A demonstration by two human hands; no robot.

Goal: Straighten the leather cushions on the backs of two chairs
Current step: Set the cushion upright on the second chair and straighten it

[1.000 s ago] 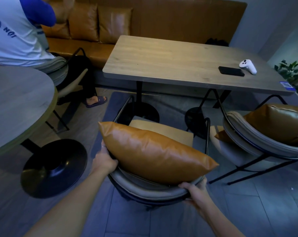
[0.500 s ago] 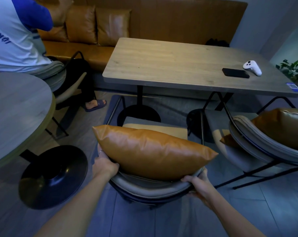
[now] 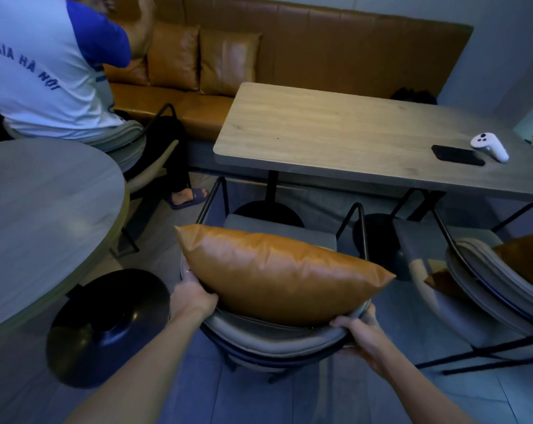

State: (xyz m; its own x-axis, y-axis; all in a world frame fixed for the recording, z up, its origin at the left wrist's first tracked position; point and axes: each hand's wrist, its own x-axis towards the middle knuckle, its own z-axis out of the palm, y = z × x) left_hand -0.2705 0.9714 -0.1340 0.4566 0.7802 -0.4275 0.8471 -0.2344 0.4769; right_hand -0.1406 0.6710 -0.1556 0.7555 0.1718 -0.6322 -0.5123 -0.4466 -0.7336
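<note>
Grey tile floor (image 3: 259,396); wood-grain counter (image 3: 335,133) ahead of hands. Smooth tan leather cushion (image 3: 277,270) on padded grey chair back (image 3: 274,338). Left hand (image 3: 191,298) grips cushion's L end; right hand (image 3: 363,335) clasps chair back w/ cushion's R corner.

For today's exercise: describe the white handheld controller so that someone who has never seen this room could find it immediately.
Start at the long rectangular wooden table in front of the tan leather bench. Move to the table's far right end, where two small items lie next to each other. The controller is the white, rounded one with dark buttons on its face, just right of the flat black phone.
</note>
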